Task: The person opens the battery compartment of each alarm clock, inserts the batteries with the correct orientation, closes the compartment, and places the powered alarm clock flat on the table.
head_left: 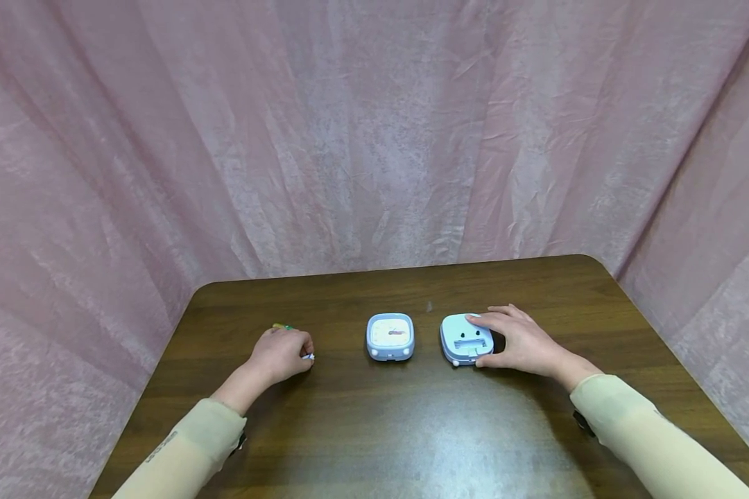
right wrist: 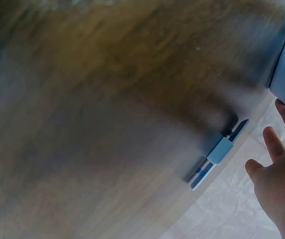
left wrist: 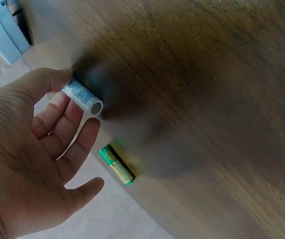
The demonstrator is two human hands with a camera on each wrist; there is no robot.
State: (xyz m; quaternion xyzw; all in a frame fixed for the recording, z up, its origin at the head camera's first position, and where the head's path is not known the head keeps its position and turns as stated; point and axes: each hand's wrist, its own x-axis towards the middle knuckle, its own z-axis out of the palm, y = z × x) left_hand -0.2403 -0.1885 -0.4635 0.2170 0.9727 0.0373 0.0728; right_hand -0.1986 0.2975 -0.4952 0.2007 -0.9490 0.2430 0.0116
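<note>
Pale pink, velvety curtains [head_left: 374,138] fill the whole background, hanging in soft vertical folds behind a table and along its left and right sides. The fabric has a crushed sheen, with silvery, almost white patches where light catches it and mauve tones in the creases. At the right, a dark slanting line [head_left: 693,142] marks where the back fabric meets the side fabric. The wooden table [head_left: 349,416] is dark brown and glossy, with visible grain and rounded far corners. A broad whitish reflection [head_left: 449,457] glows on the near part of its surface. A small pale mark [head_left: 429,306] shows near the far edge.
</note>
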